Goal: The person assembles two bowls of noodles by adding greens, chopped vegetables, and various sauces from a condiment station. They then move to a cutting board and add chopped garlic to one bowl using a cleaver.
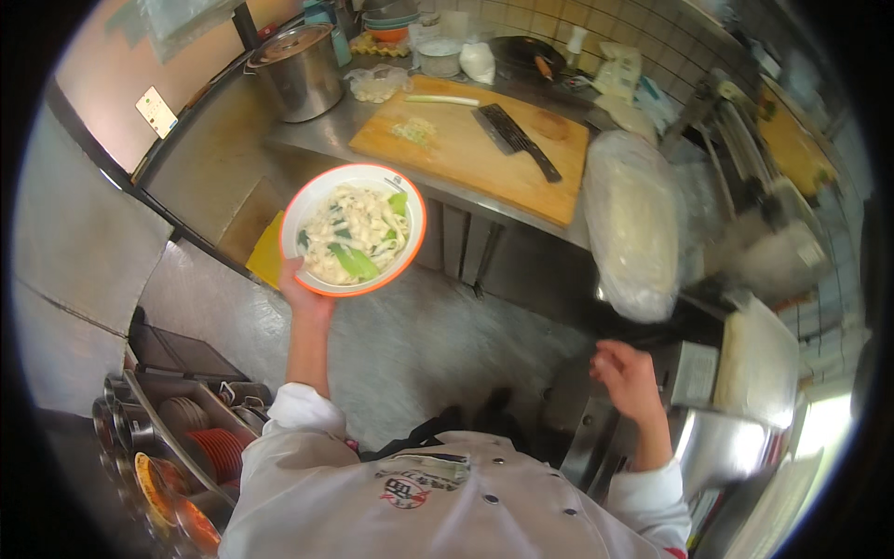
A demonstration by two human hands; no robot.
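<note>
My left hand (305, 294) grips the near rim of a white bowl (413, 244) with an orange edge and holds it up over the floor, left of centre. Inside the bowl lie pale, wide noodles (346, 226) with green leafy vegetable pieces (355, 262). My right hand (629, 374) hangs in the air at the lower right, its fingers loosely curled in, and I see nothing in them. Beyond the bowl a wooden cutting board (447, 144) rests on the counter. On it are a dark cleaver (515, 137), a pale green-white stalk (442, 99) and a small heap of chopped bits (414, 131).
A steel stockpot (298, 79) stands at the counter's left end. A large plastic-wrapped pale bundle (633, 224) overhangs the counter's right edge. Stacked red dishes (219, 454) fill a rack at lower left. Steel equipment (726, 445) lies close by my right arm. Something flat and yellow (267, 252) shows behind the bowl.
</note>
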